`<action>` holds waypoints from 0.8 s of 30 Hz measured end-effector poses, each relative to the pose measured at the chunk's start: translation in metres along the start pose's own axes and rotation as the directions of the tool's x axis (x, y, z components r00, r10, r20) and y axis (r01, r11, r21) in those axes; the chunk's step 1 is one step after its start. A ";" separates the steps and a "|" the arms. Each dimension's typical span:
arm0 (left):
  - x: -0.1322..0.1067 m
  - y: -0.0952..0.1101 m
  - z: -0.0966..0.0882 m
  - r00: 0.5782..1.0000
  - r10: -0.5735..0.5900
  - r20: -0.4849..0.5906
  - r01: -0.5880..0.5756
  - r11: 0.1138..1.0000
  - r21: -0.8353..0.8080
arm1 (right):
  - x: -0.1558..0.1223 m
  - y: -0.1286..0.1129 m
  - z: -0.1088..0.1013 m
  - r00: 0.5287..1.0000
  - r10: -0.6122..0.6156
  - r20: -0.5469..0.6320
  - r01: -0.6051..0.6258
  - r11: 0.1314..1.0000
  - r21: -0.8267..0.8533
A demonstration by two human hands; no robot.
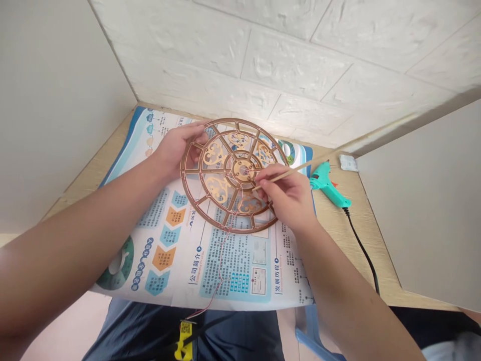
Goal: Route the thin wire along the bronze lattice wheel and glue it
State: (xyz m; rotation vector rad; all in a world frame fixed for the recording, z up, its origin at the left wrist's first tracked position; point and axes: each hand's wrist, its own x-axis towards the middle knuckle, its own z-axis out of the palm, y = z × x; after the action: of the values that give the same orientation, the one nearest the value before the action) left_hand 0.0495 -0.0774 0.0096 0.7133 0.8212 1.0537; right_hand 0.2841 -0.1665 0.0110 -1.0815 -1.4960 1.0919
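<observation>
A round brown openwork wheel (229, 201) with spokes and gold scroll panels tilts above a printed sheet. My left hand (184, 148) grips its upper left rim, fingers partly behind it. My right hand (287, 193) pinches a thin wooden stick (311, 161), whose lower tip is near the wheel's hub (244, 169) at its lower right. Thin pink and white wires (220, 265) run over the wheel and hang from its lower edge. They lead down to a yellow tag-like piece (185, 341) over my lap.
The printed sheet (240, 296) covers much of the wooden table (361, 235). On the right lie a teal glue gun (330, 185) with a black cord (363, 248) and a small white block (348, 162). A white brick-patterned wall (263, 55) and side panels enclose the table.
</observation>
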 end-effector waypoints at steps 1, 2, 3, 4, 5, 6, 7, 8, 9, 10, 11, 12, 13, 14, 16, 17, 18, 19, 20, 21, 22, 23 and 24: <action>0.000 0.000 0.000 1.000 -0.002 0.000 0.002 1.000 0.001 | -0.002 -0.002 0.002 0.999 -0.033 0.007 0.033 0.998 -0.045; 0.000 0.000 0.001 1.000 -0.005 0.001 0.005 1.000 0.004 | -0.004 -0.003 0.003 0.999 -0.049 0.015 0.049 0.996 -0.072; 0.000 0.000 0.001 1.000 -0.007 -0.001 0.007 1.000 0.005 | -0.006 -0.003 0.005 0.999 -0.049 0.019 0.050 0.995 -0.085; 0.000 0.001 0.001 1.000 -0.007 -0.004 0.008 1.000 0.006 | -0.006 -0.002 0.007 0.999 -0.038 0.022 0.040 0.995 -0.089; 0.000 0.001 0.001 1.000 -0.008 -0.004 0.008 1.000 0.006 | -0.007 -0.001 0.008 1.000 -0.021 0.022 0.023 0.996 -0.092; 0.000 0.001 0.002 1.000 -0.007 -0.002 0.007 1.000 0.006 | -0.006 0.001 0.009 1.000 -0.004 0.023 0.006 0.996 -0.094; -0.001 0.001 0.002 1.000 -0.008 -0.001 0.008 1.000 0.007 | -0.006 0.003 0.010 1.000 0.007 0.022 -0.005 0.995 -0.096; -0.001 0.001 0.002 1.000 -0.014 0.001 0.014 1.000 0.009 | -0.006 0.004 0.010 1.000 0.011 0.019 -0.009 0.995 -0.099; -0.001 0.002 0.002 1.000 -0.021 0.002 0.021 1.000 0.010 | -0.005 0.006 0.011 1.000 0.009 0.015 -0.007 0.995 -0.103; -0.001 0.002 0.002 1.000 -0.026 0.002 0.025 1.000 0.010 | -0.005 0.006 0.011 1.000 0.002 0.010 -0.001 0.994 -0.110; -0.001 0.002 0.002 1.000 -0.027 0.001 0.027 1.000 0.006 | -0.005 0.007 0.011 1.000 -0.006 0.007 0.007 0.993 -0.121; -0.001 0.002 0.002 1.000 -0.026 -0.003 0.026 1.000 0.001 | -0.005 0.007 0.011 1.000 -0.013 0.009 0.015 0.991 -0.137; -0.001 0.002 0.001 1.000 -0.023 -0.005 0.023 1.000 -0.007 | -0.006 0.007 0.011 1.000 -0.021 0.014 0.023 0.988 -0.153; 0.000 0.002 0.001 1.000 -0.020 -0.004 0.020 1.000 -0.014 | -0.006 0.006 0.012 0.999 -0.030 0.018 0.033 0.986 -0.164; 0.000 0.002 0.001 1.000 -0.022 0.010 0.022 1.000 -0.019 | -0.007 0.005 0.012 0.999 -0.047 0.002 0.047 0.987 -0.153; 0.000 0.002 0.001 1.000 -0.024 0.016 0.024 1.000 -0.016 | -0.007 0.005 0.012 0.999 -0.050 -0.019 0.047 0.990 -0.136; -0.001 0.002 0.002 1.000 -0.024 0.019 0.025 1.000 -0.011 | -0.007 0.005 0.012 0.998 -0.045 -0.043 0.040 0.992 -0.120; -0.001 0.002 0.002 0.999 -0.025 0.022 0.025 1.000 -0.005 | -0.006 0.005 0.012 0.998 -0.033 -0.061 0.027 0.994 -0.110; -0.001 0.002 0.003 0.999 -0.026 0.019 0.026 1.000 -0.002 | -0.006 0.005 0.012 0.998 -0.019 -0.066 0.012 0.994 -0.110; -0.001 0.002 0.003 1.000 -0.028 0.015 0.028 1.000 -0.002 | -0.005 0.005 0.012 0.998 -0.008 -0.057 0.001 0.993 -0.122; -0.001 0.002 0.003 1.000 -0.028 0.012 0.028 1.000 -0.004 | -0.005 0.006 0.012 0.999 -0.004 -0.040 -0.002 0.990 -0.141; -0.001 0.002 0.004 1.000 -0.028 0.008 0.028 1.000 -0.005 | -0.005 0.006 0.012 1.000 -0.003 -0.019 0.000 0.987 -0.163; -0.001 0.002 0.004 1.000 -0.027 0.003 0.027 1.000 -0.007 | -0.005 0.006 0.012 1.000 -0.006 -0.003 0.005 0.983 -0.183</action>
State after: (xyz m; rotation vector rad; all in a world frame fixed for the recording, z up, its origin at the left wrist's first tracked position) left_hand 0.0517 -0.0778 0.0138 0.6958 0.8227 1.0306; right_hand 0.2739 -0.1718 0.0027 -1.2039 -1.6198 0.9621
